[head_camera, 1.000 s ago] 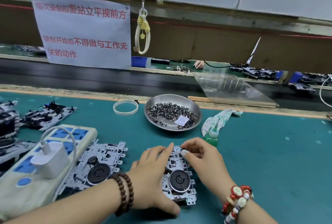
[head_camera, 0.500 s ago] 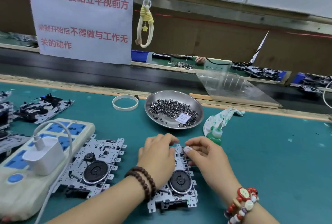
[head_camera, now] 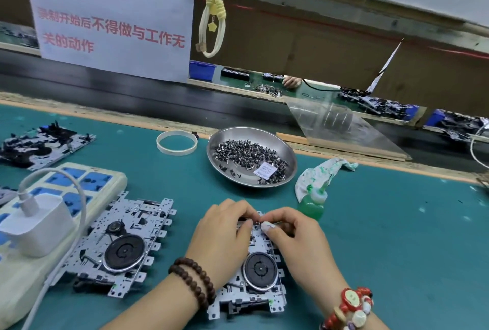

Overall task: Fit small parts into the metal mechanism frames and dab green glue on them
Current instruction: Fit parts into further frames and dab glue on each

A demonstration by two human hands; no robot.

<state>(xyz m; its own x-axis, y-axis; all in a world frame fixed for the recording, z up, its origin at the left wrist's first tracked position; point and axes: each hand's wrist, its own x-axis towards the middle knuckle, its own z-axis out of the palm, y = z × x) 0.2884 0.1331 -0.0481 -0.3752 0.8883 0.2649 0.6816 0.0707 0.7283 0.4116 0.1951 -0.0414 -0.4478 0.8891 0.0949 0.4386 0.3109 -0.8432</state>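
left hand (head_camera: 222, 234) and right hand (head_camera: 293, 239) are curling fingertips together on the shiny holey metal frame (head_camera: 260, 276) top | round steel dish (head_camera: 288, 156) of tiny parts is sitting beyond | squishy green glue bottle (head_camera: 312, 204) is lying just right

Open green mat (head_camera: 397, 237) off to the right, plenty of room there. Straight ahead, glue bottle (head_camera: 312, 204) and parts dish (head_camera: 251, 156) crowd the way. Left is blocked: second frame (head_camera: 119, 245), then power strip (head_camera: 60, 197) with charger.
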